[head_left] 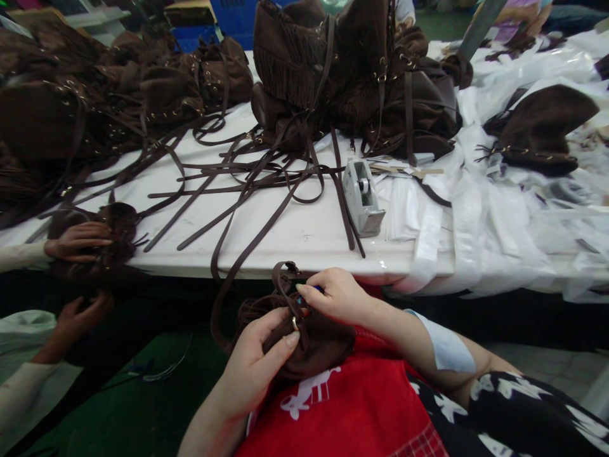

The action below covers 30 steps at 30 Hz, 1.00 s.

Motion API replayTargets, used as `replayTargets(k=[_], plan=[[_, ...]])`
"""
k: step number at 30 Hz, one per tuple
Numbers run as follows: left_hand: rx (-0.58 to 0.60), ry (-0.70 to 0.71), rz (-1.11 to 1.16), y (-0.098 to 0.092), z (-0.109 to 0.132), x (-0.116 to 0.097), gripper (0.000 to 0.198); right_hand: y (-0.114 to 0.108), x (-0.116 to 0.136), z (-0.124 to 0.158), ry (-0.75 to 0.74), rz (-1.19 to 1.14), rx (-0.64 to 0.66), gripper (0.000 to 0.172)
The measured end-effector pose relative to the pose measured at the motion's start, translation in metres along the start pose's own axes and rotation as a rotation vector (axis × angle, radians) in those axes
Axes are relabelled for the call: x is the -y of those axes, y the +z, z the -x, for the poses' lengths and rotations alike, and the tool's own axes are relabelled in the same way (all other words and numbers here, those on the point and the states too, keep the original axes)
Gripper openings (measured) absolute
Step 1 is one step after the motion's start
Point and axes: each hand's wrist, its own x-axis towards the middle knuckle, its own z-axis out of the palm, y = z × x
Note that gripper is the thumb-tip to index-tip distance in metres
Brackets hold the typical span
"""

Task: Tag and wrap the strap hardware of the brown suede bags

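Observation:
A small brown suede pouch bag (314, 346) rests in my lap on a red apron, below the table's front edge. My left hand (254, 365) grips its gathered top, thumb pressed beside a small metal ring. My right hand (335, 295) is closed in a pinch on the bag's brown strap (281, 279), which loops up over the opening. Something small and blue shows between the right fingers; I cannot make it out.
A white table (304, 235) carries many loose brown straps (247, 184), piles of brown fringed bags (342, 76), a grey tape dispenser (362, 197) and white plastic sleeves (476, 216). At the left a co-worker's hands (78, 241) hold another brown bag.

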Motion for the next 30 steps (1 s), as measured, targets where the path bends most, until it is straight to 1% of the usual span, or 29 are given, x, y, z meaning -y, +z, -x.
replayTargets(k=[10, 17, 22, 26, 28, 30], plan=[[-0.006, 0.004, -0.016, 0.000, -0.002, -0.002, 0.043, -0.001, 0.003, -0.001, -0.007, -0.005, 0.012, 0.050], [0.004, -0.013, 0.012, 0.000, -0.002, -0.003, 0.043, 0.000, 0.001, -0.003, 0.007, 0.015, -0.009, 0.052], [-0.018, 0.003, -0.002, -0.001, -0.002, -0.004, 0.044, 0.000, 0.003, -0.002, 0.003, -0.013, 0.015, 0.051], [-0.006, -0.010, 0.000, -0.001, -0.002, -0.003, 0.045, -0.001, 0.003, -0.002, -0.005, -0.032, 0.018, 0.052], [-0.021, -0.010, -0.020, -0.003, -0.001, 0.000, 0.045, -0.003, 0.000, -0.002, -0.033, -0.045, 0.001, 0.055], [-0.069, -0.008, -0.067, -0.008, 0.000, 0.006, 0.045, -0.006, -0.007, -0.001, -0.061, -0.056, -0.043, 0.051]])
